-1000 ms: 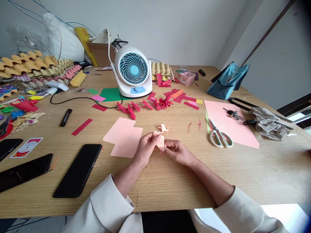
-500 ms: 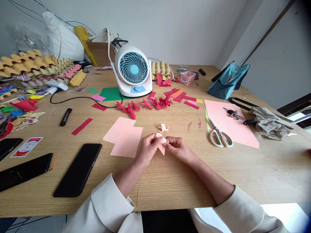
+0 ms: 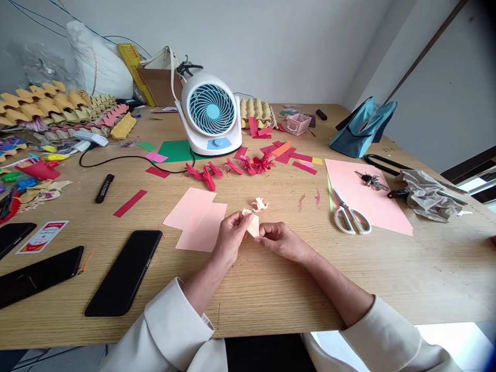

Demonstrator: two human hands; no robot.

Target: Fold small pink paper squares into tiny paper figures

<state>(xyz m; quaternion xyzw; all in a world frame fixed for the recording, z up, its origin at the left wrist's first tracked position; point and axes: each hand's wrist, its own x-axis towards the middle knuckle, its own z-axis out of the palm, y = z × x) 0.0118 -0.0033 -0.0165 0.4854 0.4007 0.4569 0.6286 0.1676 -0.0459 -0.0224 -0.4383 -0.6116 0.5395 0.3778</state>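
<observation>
Between my hands is a small folded piece of pale pink paper (image 3: pixel 253 226), held just above the table. My left hand (image 3: pixel 231 232) pinches its left side between thumb and fingers. The fingers of my right hand (image 3: pixel 282 240) are closed at its lower right edge. Just beyond the fingertips lies a small crumpled pale pink paper piece (image 3: pixel 259 204). Two flat pink paper sheets (image 3: pixel 189 206) overlap on the table to the left of my left hand. Farther back, several red fringed paper pieces (image 3: pixel 248 164) lie in a row.
A white fan (image 3: pixel 212 116) stands at the back. To the right, scissors (image 3: pixel 352 214) rest partly on a large pink sheet (image 3: pixel 387 217) with keys (image 3: pixel 372 181). Black phones (image 3: pixel 124 274) and a marker (image 3: pixel 104 188) lie left; a blue bag (image 3: pixel 356 134) stands back right.
The folded paper has been turned in my fingers, and a different, paler face of it shows. My left hand has shifted slightly left; my right hand has moved slightly down.
</observation>
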